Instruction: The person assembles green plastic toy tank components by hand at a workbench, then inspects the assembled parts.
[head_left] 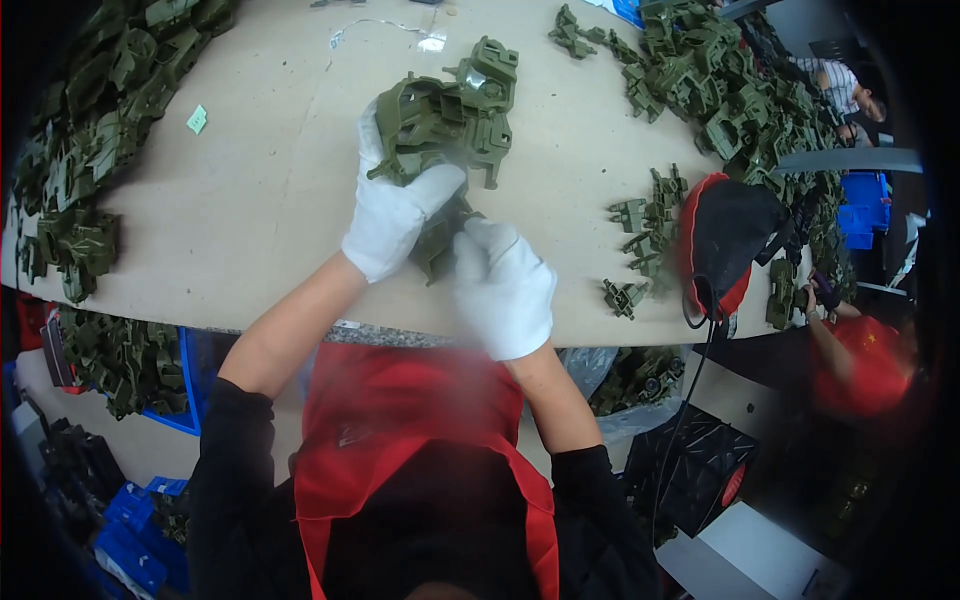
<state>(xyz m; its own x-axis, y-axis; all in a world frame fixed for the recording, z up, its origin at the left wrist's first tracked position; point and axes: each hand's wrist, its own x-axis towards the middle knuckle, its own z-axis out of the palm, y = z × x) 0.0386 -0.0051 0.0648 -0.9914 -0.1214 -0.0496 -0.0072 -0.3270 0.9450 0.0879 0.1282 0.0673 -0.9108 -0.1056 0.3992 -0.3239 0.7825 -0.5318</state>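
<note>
An olive-green moulded plastic toy vehicle part point(432, 112) is held above the table, its hollow, ribbed side showing. My left hand point(392, 205), in a white glove, is closed around its left side and lower middle, thumb lying across it. A narrower green section point(432, 252) hangs below that thumb; whether it is one piece with the rest I cannot tell. My right hand point(505, 285), also gloved in white, is closed beside this lower section, fingertips pinched at its right edge. What those fingers grip is hidden and slightly blurred.
Green plastic parts point(110, 110) are heaped along the left, with another big pile point(720, 100) at the far right. Several small green pieces point(650, 225) lie near a black-and-red bag point(730, 240). A blue crate point(185, 390) stands below the table edge. Another person point(865, 365) is at right.
</note>
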